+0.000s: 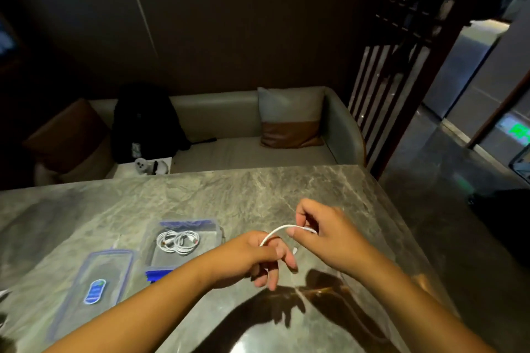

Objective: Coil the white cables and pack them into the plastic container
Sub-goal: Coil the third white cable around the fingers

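Note:
Over the middle of the marble table, both hands hold one white cable. My left hand is closed around its lower part, with a white end showing by the fingers. My right hand pinches the other end between thumb and fingers, and the cable arches between the two hands. To the left stands the clear plastic container with blue clips, holding two coiled white cables. Its lid lies flat on the table, further left.
A grey sofa runs behind the table with a black backpack, cushions and a small white plush toy. The table's right edge drops to a dark floor. A slatted wooden screen stands at right.

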